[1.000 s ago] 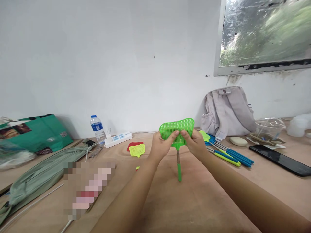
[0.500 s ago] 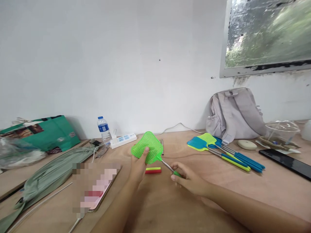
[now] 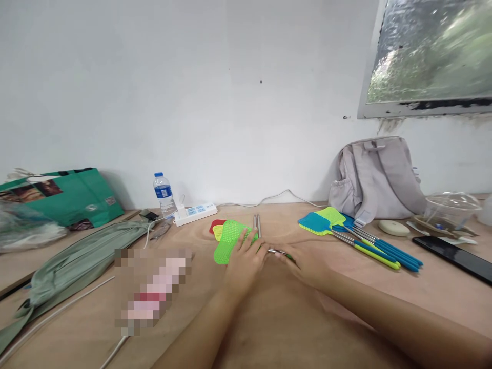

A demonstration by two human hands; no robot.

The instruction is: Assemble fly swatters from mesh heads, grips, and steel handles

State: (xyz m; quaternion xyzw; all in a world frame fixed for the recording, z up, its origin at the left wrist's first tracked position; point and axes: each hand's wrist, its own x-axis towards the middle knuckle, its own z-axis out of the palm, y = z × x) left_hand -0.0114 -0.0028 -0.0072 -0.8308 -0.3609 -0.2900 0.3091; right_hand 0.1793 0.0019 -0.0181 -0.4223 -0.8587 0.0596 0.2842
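Note:
A bright green fly swatter (image 3: pixel 226 248) lies low over the tabletop, its mesh head turned to the left. My left hand (image 3: pixel 246 261) is closed over the neck of the swatter, fingers across the head's right side. At the other end, my right hand (image 3: pixel 305 264) grips the green handle, most of which it hides. A short piece of metal shaft (image 3: pixel 274 251) shows between the hands. Behind the green head peek a red mesh head (image 3: pixel 216 224) and a yellow mesh head (image 3: pixel 218 233). Two thin metal rods (image 3: pixel 257 225) lie just beyond my left fingertips.
Blue and yellow-green fly swatters (image 3: pixel 326 221) lie in a pile at right, before a grey backpack (image 3: pixel 376 179). A black phone (image 3: pixel 453 259) and plastic cup (image 3: pixel 453 207) sit farther right. Leftward are a power strip (image 3: pixel 196 212), water bottle (image 3: pixel 163 192) and green bag (image 3: pixel 77 197).
The green swatter has come down toward the table and lies flatter. My left hand has shifted from its head to its neck, closer to my right hand. Red and yellow heads now show.

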